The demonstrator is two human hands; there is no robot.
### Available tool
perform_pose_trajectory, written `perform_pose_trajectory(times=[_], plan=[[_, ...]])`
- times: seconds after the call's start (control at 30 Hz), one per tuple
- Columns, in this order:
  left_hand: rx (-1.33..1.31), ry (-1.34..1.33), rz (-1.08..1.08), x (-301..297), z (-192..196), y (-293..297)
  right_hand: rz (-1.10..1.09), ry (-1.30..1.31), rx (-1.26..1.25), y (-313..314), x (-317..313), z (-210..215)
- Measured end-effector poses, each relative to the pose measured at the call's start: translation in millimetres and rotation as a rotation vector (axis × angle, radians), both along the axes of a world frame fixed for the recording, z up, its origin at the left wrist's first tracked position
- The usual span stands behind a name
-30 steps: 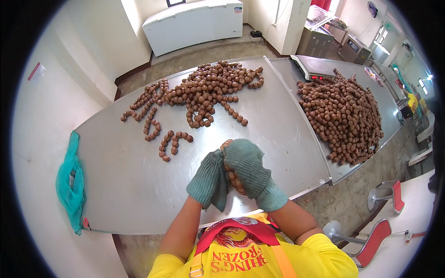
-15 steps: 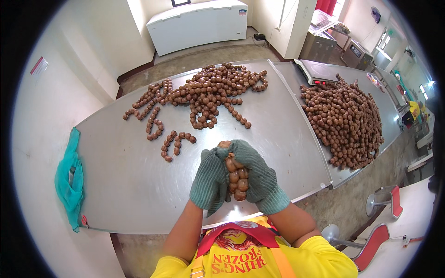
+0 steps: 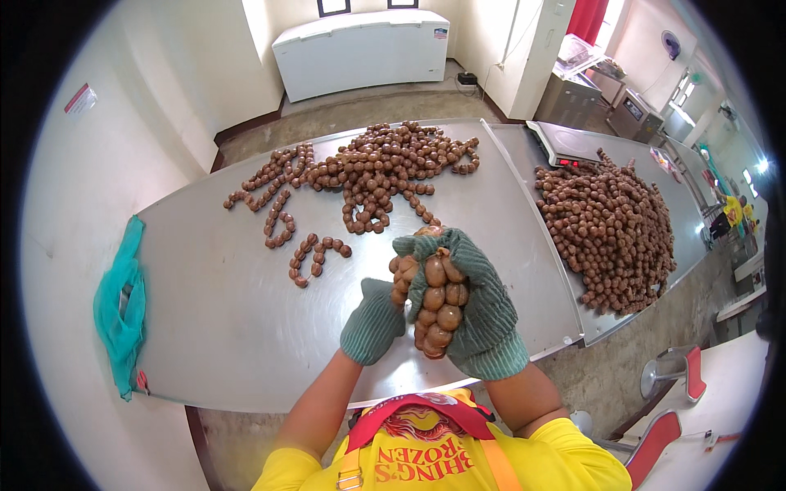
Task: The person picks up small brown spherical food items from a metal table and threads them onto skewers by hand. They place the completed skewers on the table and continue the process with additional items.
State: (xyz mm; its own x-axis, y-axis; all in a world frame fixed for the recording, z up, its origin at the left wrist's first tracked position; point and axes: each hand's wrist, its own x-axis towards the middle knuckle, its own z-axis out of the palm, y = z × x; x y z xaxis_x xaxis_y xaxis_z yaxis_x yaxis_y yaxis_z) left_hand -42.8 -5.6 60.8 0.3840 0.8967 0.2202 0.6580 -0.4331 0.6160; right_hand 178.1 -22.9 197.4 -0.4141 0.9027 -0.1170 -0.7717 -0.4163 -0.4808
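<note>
Both hands wear grey-green knit gloves. My right hand (image 3: 485,307) is closed round a folded bundle of linked brown round sausages (image 3: 442,303), holding it above the near part of the metal table. Its fingers wrap over the top of the bundle, and strands hang on both sides of them. My left hand (image 3: 372,322) is just left of the bundle and lower, with its fingers turned away, so their grip is hidden. Beyond the hands lies a loose heap of sausage strings (image 3: 381,164). A short separate string (image 3: 318,259) lies nearer, left of the hands.
On the adjoining table at right are a large sausage pile (image 3: 606,233) and a scale (image 3: 565,143). A teal net cloth (image 3: 121,307) hangs at the left table edge, near red-handled scissors (image 3: 142,382). A white chest freezer (image 3: 360,53) stands behind; red chairs (image 3: 655,446) are at right.
My left hand has come off the bundle, down and left. My right hand has shifted slightly right with the sausages, now showing more of them. The view has tilted a little.
</note>
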Motion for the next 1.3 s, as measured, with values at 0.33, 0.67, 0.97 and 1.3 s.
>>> perform_pose_trajectory(times=[0.33,0.67,0.97,1.3], plan=[[-0.641,-1.18,0.274,-28,22,-71,0.209,-0.013,0.1,14,-1,30],[0.007,-0.115,0.053,3,124,-14,-0.014,-0.19,0.228,21,-27,1],[-0.295,-0.225,0.067,-5,84,-23,0.107,-0.782,0.223,36,-9,-61],[-0.594,-0.205,0.155,-9,108,-3,0.301,-0.374,-0.074,14,16,-2]])
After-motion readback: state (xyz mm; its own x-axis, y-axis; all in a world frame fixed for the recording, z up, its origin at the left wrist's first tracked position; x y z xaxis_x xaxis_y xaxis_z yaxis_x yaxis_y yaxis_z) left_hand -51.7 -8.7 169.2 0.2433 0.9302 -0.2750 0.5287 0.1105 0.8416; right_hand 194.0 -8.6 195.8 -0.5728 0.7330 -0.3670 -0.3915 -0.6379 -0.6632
